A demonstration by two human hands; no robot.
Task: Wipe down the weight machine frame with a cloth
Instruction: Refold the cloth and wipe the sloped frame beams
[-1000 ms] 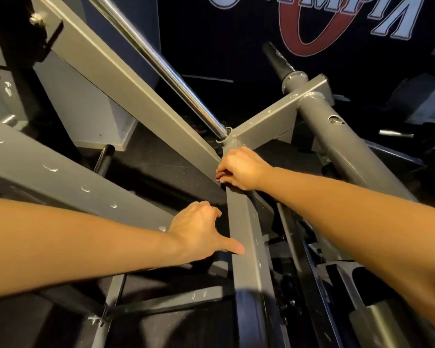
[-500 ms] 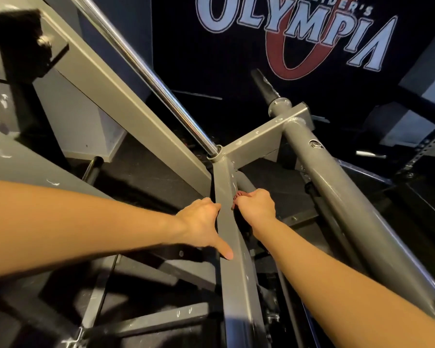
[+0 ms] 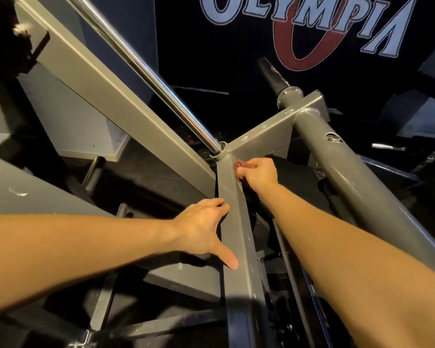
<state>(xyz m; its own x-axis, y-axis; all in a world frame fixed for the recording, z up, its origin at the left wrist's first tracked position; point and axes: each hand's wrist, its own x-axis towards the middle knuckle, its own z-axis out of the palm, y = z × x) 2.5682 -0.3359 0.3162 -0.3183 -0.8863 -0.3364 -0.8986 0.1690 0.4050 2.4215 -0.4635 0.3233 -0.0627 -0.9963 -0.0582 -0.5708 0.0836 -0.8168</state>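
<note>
A grey square beam (image 3: 239,237) of the weight machine frame runs from the bottom centre up to a welded joint. My right hand (image 3: 258,175) grips a small reddish-brown cloth (image 3: 239,165) against the beam's right face, just below the joint. Only a bit of the cloth shows past my fingers. My left hand (image 3: 204,229) holds the beam's left side lower down, with the thumb lying on its top face and the fingers curled around the left edge.
A chrome bar (image 3: 146,71) slants from the top left down into the joint. A thick grey round tube (image 3: 357,187) runs along the right. A wide grey beam (image 3: 106,94) crosses at left. A dark banner (image 3: 307,23) hangs behind.
My right hand slid from the top of the beam to its right side, dipped lower, then moved back up toward the joint. The left hand shifted slightly up the beam.
</note>
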